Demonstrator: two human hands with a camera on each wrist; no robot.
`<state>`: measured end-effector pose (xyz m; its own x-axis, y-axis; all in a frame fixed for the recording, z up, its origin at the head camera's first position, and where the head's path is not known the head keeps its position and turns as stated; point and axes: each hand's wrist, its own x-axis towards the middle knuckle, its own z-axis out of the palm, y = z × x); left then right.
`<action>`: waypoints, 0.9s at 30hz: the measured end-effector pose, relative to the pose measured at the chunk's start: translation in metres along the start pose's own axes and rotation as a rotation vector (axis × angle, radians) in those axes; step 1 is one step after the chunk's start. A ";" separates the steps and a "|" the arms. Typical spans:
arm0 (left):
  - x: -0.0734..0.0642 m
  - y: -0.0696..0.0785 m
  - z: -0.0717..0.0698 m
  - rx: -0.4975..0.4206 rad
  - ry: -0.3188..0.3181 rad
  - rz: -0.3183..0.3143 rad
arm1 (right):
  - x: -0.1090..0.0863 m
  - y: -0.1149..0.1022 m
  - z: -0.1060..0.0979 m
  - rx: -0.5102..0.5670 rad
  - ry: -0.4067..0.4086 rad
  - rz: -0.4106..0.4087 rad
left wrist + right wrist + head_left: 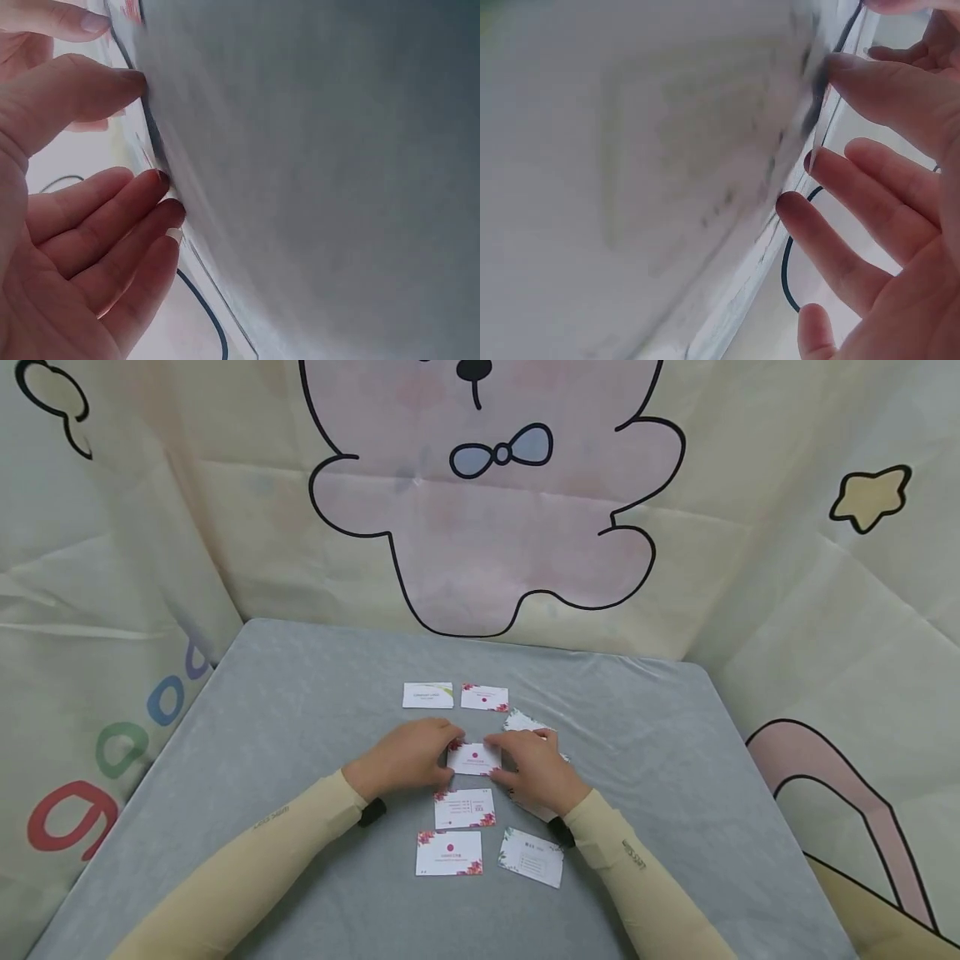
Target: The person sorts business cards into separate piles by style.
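A white business card (474,759) with red flowers at its corners and a red dot lies between the two hands, close over the cloth. My left hand (408,756) holds its left end, the forefinger at the upper corner and the thumb near the lower one. At its right end my right hand (542,768) pinches the card between forefinger and thumb. The other fingers of both hands spread loosely in the wrist views. Under the right hand, a green-leafed card (525,721) is partly covered. A blurred leaf-bordered card (705,135) fills much of the right wrist view.
Below the hands lie a floral card with text (463,808), a red-dot card (448,853) and a tilted leafy card (531,857). Beyond them sit a white-and-green card (427,695) and a floral card (485,697). Grey cloth (322,685) covers the table; printed curtains (525,552) surround it.
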<state>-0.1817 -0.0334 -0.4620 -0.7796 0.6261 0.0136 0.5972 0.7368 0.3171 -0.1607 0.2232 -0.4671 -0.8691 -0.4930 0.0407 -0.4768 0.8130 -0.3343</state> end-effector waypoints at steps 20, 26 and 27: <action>0.093 -0.039 -0.025 -0.013 0.025 -0.128 | 0.089 0.049 -0.025 0.051 0.004 0.142; 0.099 -0.044 -0.015 -0.044 0.023 -0.139 | 0.089 0.056 -0.018 0.051 0.013 0.154; 0.100 -0.044 -0.013 -0.045 0.023 -0.138 | 0.089 0.057 -0.016 0.050 0.012 0.156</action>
<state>-0.2883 -0.0070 -0.4620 -0.8582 0.5132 -0.0111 0.4755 0.8028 0.3597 -0.2676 0.2307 -0.4670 -0.9337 -0.3579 -0.0040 -0.3291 0.8627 -0.3839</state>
